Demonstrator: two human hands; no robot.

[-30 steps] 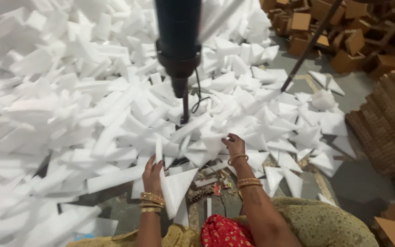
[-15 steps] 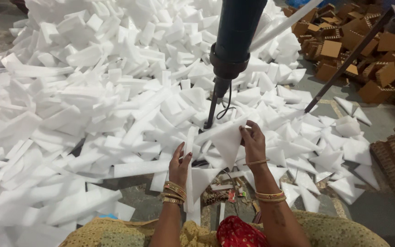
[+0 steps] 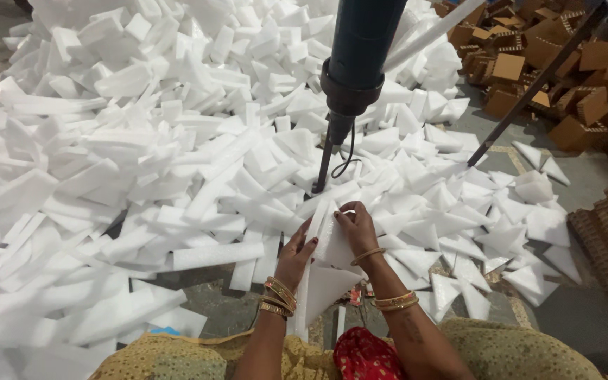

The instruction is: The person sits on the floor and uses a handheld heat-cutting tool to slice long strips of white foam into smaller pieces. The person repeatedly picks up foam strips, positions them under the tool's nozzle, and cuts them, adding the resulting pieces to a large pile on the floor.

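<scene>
Both my hands hold a white triangular foam piece [image 3: 328,281] upright in front of me. My left hand [image 3: 295,257] grips its left edge and my right hand [image 3: 357,226] presses its upper right side. Gold bangles ring both wrists. Just beyond the foam piece, a dark blue drill-like machine [image 3: 360,63] hangs down, and its thin rod tip [image 3: 321,172] reaches into the foam just above my hands. A black cable loops beside the rod.
A large heap of white foam strips and blocks [image 3: 149,141] covers the floor left and ahead. Cut foam triangles [image 3: 501,232] lie to the right. Brown cardboard pieces [image 3: 564,63] pile up at the back right. A dark metal bar [image 3: 529,84] slants across there.
My hands have lifted the triangular foam piece and brought it closer under the rod. The view has shifted, so the machine now sits further right in the picture.
</scene>
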